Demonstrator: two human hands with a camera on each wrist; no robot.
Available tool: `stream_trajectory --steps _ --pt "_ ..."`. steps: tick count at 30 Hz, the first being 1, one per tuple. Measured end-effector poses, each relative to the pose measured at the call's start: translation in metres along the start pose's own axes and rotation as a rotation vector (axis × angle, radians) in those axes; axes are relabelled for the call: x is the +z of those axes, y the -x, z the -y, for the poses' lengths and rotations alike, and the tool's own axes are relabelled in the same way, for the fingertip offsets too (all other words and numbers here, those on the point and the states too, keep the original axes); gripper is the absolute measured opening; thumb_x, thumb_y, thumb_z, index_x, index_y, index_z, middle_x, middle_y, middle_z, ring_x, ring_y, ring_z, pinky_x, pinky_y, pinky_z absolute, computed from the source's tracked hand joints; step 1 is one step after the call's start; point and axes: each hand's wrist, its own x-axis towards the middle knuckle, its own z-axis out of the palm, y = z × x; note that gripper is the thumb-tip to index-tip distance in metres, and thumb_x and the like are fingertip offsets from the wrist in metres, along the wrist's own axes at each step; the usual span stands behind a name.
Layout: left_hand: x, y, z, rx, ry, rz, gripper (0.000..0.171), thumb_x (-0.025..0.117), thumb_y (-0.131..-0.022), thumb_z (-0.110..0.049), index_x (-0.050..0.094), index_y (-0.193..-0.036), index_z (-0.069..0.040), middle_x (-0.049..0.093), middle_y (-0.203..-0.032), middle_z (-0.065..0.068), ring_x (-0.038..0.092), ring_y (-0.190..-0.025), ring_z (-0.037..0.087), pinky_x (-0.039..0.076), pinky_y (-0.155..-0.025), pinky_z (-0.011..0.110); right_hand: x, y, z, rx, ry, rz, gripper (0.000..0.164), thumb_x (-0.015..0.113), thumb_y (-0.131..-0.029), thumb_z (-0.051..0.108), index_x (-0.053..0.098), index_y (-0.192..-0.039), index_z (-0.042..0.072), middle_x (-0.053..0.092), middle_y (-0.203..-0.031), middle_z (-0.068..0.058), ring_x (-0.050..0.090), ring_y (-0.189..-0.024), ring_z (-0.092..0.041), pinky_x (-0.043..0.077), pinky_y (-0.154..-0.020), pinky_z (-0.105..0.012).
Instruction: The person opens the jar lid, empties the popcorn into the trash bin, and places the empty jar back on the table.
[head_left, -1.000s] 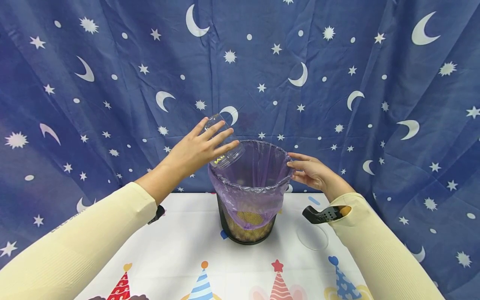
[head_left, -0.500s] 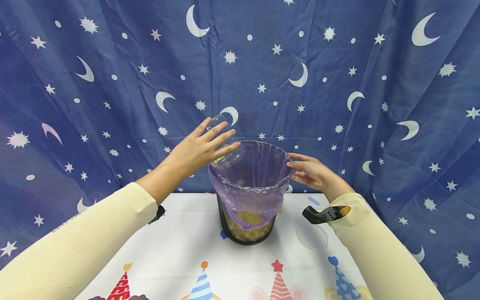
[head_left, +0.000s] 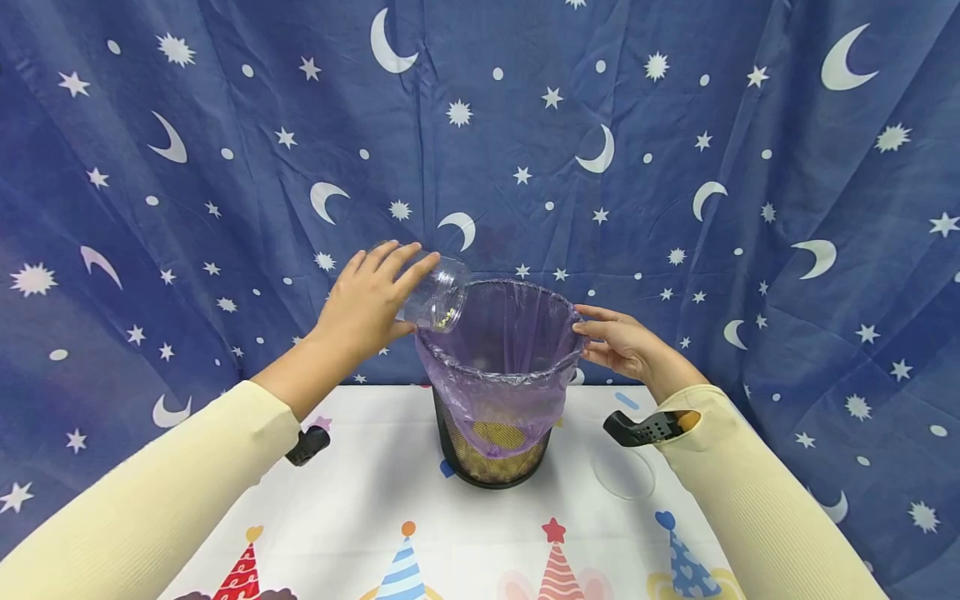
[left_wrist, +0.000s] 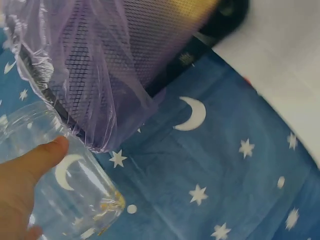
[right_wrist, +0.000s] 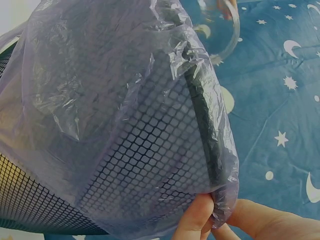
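My left hand [head_left: 363, 304] grips a clear plastic jar [head_left: 431, 287], tipped with its mouth at the left rim of a waste bin. Small yellow bits [head_left: 447, 318] lie near the jar's mouth; in the left wrist view they show in one corner. The black mesh waste bin [head_left: 456, 446] stands upright, lined with a purple plastic bag [head_left: 517, 396] folded over its rim. With thumb and fingers, my right hand [head_left: 618, 346] pinches the bag-covered rim on the right, also seen in the right wrist view. The bottom of the bin's inside is hard to make out.
A thin clear round ring or lid [head_left: 628, 498] lies on the white table [head_left: 360, 492], right of the bin. The tablecloth has printed party hats along the front. Right behind the table hangs a blue curtain [head_left: 495, 200] with moons and stars.
My left hand has turned the jar nearer to horizontal and drawn it slightly left. The yellow bits have shifted inside. My right hand and the bin have stayed put.
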Motion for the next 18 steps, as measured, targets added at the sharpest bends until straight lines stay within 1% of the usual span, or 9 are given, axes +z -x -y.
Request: stream_trajectory --steps 3,6,9,10,12,15,18 --pt "0.005 0.008 0.003 -0.190 0.172 0.004 0.103 0.091 -0.068 -0.036 0.034 -0.153 -0.024 0.038 -0.154 0.009 0.035 -0.141 0.037 0.037 -0.110 0.060 0.000 0.000 0.000 -0.001 -0.005 0.003 0.062 0.053 -0.101 0.011 0.026 -0.157 0.020 0.022 -0.159 -0.012 0.053 -0.104 -0.014 0.057 -0.073 -0.015" --pt "0.009 0.015 0.004 -0.377 0.330 0.014 0.105 0.090 -0.068 -0.038 0.031 -0.154 -0.026 0.039 -0.154 0.008 0.036 -0.139 0.037 0.041 -0.102 0.066 -0.001 0.000 -0.001 -0.003 -0.012 0.004 0.062 0.052 -0.101 0.010 0.026 -0.157 0.020 0.021 -0.159 -0.012 0.053 -0.104 -0.014 0.057 -0.073 -0.015" --pt "0.015 0.024 0.006 -0.522 0.447 0.030 0.105 0.088 -0.071 -0.040 0.028 -0.156 -0.026 0.039 -0.153 0.010 0.039 -0.137 0.040 0.043 -0.095 0.070 -0.002 0.000 -0.002 -0.003 -0.013 0.004 0.062 0.052 -0.101 0.011 0.026 -0.157 0.020 0.020 -0.160 -0.012 0.053 -0.105 -0.014 0.057 -0.074 -0.014" --pt "0.017 0.027 0.006 -0.560 0.481 0.035 0.105 0.087 -0.072 -0.042 0.027 -0.156 -0.024 0.040 -0.153 0.012 0.040 -0.136 0.041 0.043 -0.095 0.070 -0.002 0.000 -0.002 -0.003 -0.013 0.003 0.062 0.052 -0.102 0.011 0.026 -0.157 0.020 0.019 -0.160 -0.012 0.053 -0.105 -0.014 0.057 -0.075 -0.014" --pt "0.022 0.036 0.007 -0.621 0.551 0.045 0.105 0.085 -0.074 -0.043 0.024 -0.157 -0.021 0.039 -0.152 0.016 0.040 -0.135 0.043 0.041 -0.098 0.070 -0.002 0.000 -0.002 -0.001 -0.014 0.002 0.062 0.053 -0.101 0.011 0.026 -0.157 0.020 0.020 -0.160 -0.012 0.052 -0.107 -0.014 0.057 -0.076 -0.014" --pt "0.030 0.053 0.007 -0.682 0.643 0.052 0.106 0.083 -0.076 -0.046 0.022 -0.157 -0.014 0.039 -0.152 0.020 0.039 -0.136 0.044 0.037 -0.104 0.068 -0.001 -0.001 -0.002 -0.001 -0.015 0.001 0.063 0.053 -0.101 0.011 0.026 -0.157 0.020 0.021 -0.160 -0.012 0.051 -0.110 -0.016 0.057 -0.076 -0.015" --pt "0.038 0.071 0.004 -0.734 0.729 0.064 0.108 0.081 -0.077 -0.049 0.019 -0.157 -0.011 0.038 -0.152 0.021 0.038 -0.137 0.044 0.034 -0.108 0.065 -0.001 -0.001 -0.002 -0.005 -0.015 0.004 0.063 0.053 -0.101 0.011 0.026 -0.157 0.020 0.021 -0.159 -0.012 0.052 -0.109 -0.015 0.057 -0.076 -0.015"
